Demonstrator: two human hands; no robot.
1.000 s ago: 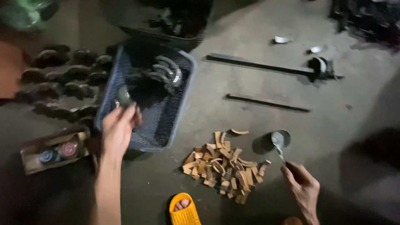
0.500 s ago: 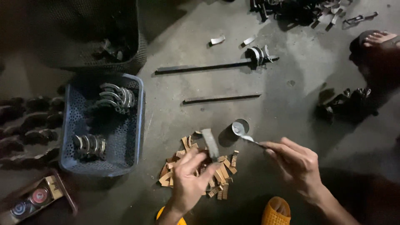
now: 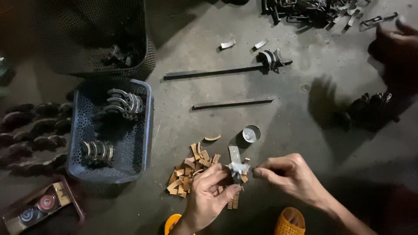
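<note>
A dark mesh basket (image 3: pixel 93 39) above the blue perforated crate (image 3: pixel 130 130) holds a few metal parts; the crate holds two stacks of curved metal shoes (image 3: pixel 124 102). Right of the crate lies one pile of tan lining pieces (image 3: pixel 191 174). Over that pile the left hand (image 3: pixel 209 196) pinches a small grey metal strip (image 3: pixel 235 159), palm down. The right hand (image 3: pixel 291 176), fingertips pressed together, meets the strip's lower end.
</note>
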